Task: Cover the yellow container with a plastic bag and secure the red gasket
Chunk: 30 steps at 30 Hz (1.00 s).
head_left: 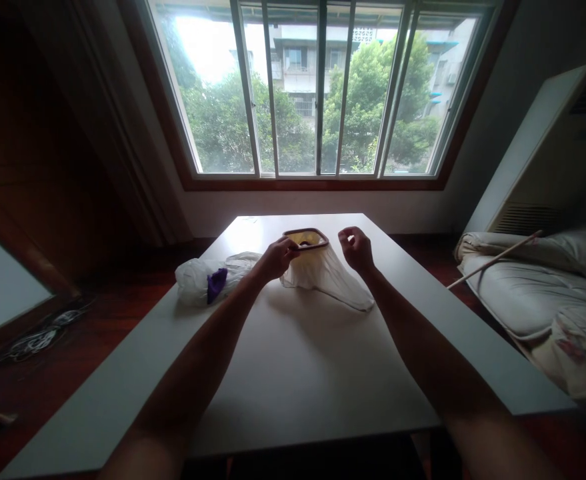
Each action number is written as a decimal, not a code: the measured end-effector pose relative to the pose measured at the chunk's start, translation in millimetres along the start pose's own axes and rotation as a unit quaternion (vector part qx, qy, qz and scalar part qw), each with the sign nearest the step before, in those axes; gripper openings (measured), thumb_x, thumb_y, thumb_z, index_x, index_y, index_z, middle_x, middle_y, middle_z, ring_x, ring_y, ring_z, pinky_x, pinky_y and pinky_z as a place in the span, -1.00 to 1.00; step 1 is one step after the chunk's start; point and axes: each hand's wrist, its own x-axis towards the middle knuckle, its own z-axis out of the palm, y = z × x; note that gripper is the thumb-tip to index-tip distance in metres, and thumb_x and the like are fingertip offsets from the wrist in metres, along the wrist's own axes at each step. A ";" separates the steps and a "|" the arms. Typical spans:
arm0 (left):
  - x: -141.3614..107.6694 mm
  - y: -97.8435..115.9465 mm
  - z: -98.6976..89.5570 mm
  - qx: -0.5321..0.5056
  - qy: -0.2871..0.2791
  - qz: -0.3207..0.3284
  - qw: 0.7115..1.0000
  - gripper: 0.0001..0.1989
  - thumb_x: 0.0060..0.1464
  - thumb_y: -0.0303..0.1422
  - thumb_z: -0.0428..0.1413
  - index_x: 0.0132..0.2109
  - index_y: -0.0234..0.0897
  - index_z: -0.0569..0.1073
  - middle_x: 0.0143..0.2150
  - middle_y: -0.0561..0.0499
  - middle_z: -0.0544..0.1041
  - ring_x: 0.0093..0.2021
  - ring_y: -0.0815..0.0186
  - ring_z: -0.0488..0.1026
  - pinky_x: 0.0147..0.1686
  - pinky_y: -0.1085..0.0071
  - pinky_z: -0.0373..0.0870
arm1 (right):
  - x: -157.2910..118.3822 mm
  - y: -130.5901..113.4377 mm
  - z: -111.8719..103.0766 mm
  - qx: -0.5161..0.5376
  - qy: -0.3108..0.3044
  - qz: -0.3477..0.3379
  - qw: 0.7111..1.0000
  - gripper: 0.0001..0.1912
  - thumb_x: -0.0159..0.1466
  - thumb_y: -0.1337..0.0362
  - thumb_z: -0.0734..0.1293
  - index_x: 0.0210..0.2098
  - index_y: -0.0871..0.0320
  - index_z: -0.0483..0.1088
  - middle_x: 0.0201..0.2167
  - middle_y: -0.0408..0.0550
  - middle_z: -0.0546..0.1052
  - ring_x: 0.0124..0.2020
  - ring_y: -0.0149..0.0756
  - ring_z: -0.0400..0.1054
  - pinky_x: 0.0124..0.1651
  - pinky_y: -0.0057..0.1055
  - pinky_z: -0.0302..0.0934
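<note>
A small yellowish bin with a dark brown rim stands on the white table, toward its far end. A thin white plastic bag drapes over its front, with a loose end spread on the tabletop to the right. My left hand is closed on the left front part of the rim. Just right of the bin, my right hand is held above the table with its fingers curled together, apart from the rim. Whatever may be between those fingers is hidden.
A crumpled clear plastic bag with a purple piece lies on the table at left. A padded seat with a thin stick across it stands at right. Cables lie on the floor at left.
</note>
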 end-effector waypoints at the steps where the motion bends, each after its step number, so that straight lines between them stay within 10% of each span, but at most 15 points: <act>1: 0.2 -0.2 -0.6 -0.002 -0.010 0.002 1.000 -0.89 0.15 -0.39 0.13 -0.19 -0.26 0.52 -0.18 -0.06 0.52 -0.27 0.29 0.48 -0.21 0.35 0.46 | 6.4 -0.3 5.1 0.007 -0.007 0.006 1.000 -0.68 0.33 0.08 0.25 -0.15 0.21 0.45 -0.19 0.08 0.56 -0.40 -0.30 0.33 -0.22 -0.34 0.25; 8: -4.8 -2.5 -18.3 0.008 -0.067 0.022 0.997 -0.80 0.12 -0.26 0.23 -0.15 -0.26 0.56 0.03 -0.14 0.49 -0.31 0.31 0.50 -0.20 0.29 0.50 | 16.0 1.8 35.7 0.032 -0.071 0.030 0.997 -0.60 0.26 0.06 0.34 -0.06 0.23 0.47 -0.08 0.15 0.53 -0.18 -0.18 0.42 -0.12 -0.29 0.31; 16: 18.0 6.7 -6.4 0.065 0.130 -0.040 0.989 -0.64 0.30 -0.17 0.04 0.09 -0.28 0.49 0.18 -0.22 0.45 0.24 0.03 0.35 0.25 0.06 0.27 | 13.2 -6.5 32.5 0.031 -0.141 0.048 0.988 -0.69 0.22 0.21 0.36 -0.09 0.24 0.48 -0.26 0.03 0.59 -0.30 -0.25 0.46 -0.18 -0.35 0.32; 22: 41.3 -20.3 12.9 -0.160 0.114 -0.189 0.962 -0.47 0.19 -0.29 0.13 0.27 -0.35 0.34 0.32 -0.29 0.36 0.27 0.08 0.37 0.20 0.19 0.36 | 13.3 -13.1 32.8 0.025 -0.162 0.050 0.985 -0.72 0.18 0.32 0.35 -0.11 0.25 0.51 -0.25 0.05 0.60 -0.33 -0.29 0.47 -0.24 -0.42 0.33; 30: 32.5 -25.1 6.4 -0.091 0.079 -0.197 0.973 -0.47 0.01 -0.42 0.17 0.17 -0.34 0.46 0.19 -0.26 0.50 0.10 0.09 0.50 0.02 0.23 0.49 | 16.5 -28.1 18.9 -0.007 -0.218 0.076 0.973 -0.64 0.13 0.36 0.37 -0.06 0.28 0.53 -0.25 0.06 0.62 -0.33 -0.30 0.47 -0.24 -0.44 0.32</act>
